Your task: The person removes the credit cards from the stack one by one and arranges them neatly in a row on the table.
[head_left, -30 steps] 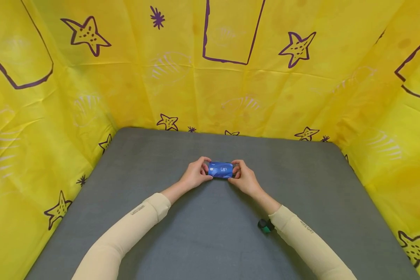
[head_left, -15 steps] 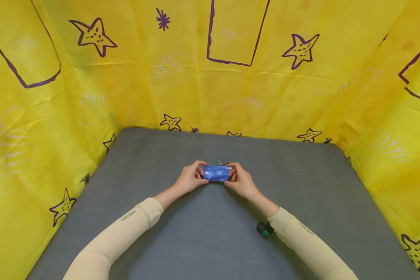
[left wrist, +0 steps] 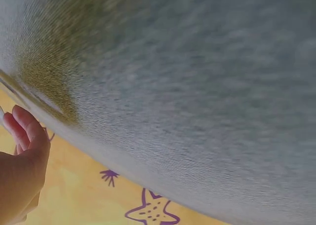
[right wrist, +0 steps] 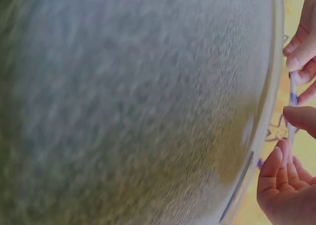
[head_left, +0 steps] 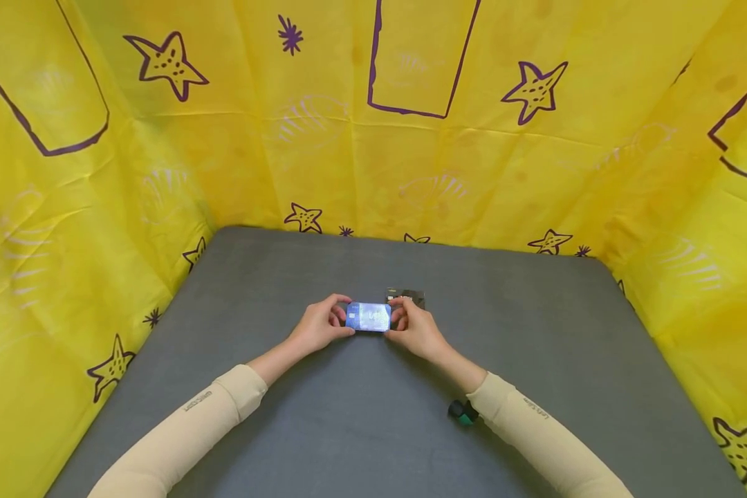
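A blue card with "VIP" lettering [head_left: 369,317] is held level over the dark grey table, pale with glare on its right part. My left hand [head_left: 316,325] pinches its left edge between thumb and fingers. At the right edge, my right hand [head_left: 420,332] pinches it the same way. In the right wrist view the card [right wrist: 293,94] shows edge-on between both hands. Just behind the right fingers lies a dark card [head_left: 413,294] on the table, partly covered by that hand in the head view.
The grey tabletop [head_left: 485,311] spreads around the hands. Yellow cloth [head_left: 448,159] printed with purple starfish walls the back and both sides. A small black and green object [head_left: 463,413] shows beside the right sleeve cuff.
Both hands have moved left and toward the body with the blue card. The dark card, earlier mostly hidden behind it, has come into view. Glare now whitens the blue card.
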The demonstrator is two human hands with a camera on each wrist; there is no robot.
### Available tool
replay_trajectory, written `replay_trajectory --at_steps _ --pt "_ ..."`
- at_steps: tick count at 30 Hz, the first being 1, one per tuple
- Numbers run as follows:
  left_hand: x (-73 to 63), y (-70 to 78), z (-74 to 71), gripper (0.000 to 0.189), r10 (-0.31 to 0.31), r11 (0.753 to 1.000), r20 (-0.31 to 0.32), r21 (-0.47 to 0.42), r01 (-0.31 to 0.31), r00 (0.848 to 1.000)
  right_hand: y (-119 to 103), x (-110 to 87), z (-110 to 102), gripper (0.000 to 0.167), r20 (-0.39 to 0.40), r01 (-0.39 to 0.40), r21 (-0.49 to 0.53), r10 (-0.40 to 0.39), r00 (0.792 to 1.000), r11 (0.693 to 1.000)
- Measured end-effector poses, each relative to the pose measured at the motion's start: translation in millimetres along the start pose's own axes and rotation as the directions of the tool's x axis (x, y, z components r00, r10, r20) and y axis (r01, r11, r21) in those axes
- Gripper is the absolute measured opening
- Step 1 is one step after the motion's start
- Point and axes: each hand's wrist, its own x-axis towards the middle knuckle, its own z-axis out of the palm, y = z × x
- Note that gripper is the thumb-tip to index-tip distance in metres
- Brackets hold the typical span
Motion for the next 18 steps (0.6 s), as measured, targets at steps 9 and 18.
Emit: replay_trajectory --at_steps 9,18 --pt "-19.4 -5.9 -12.6 0.055 -0.022 0.999 0.01 0.03 0.022 1.0 -10 -3.8 13 0.053 0.056 0.031 -0.007 -0.031 0.998 0.999" --pt "-32.1 -10.8 -26.4 0.054 -0.018 0.999 0.015 0.035 0.018 1.0 -19 -0.6 26 0.053 0.083 0.064 -0.031 -0.061 0.995 0.997"
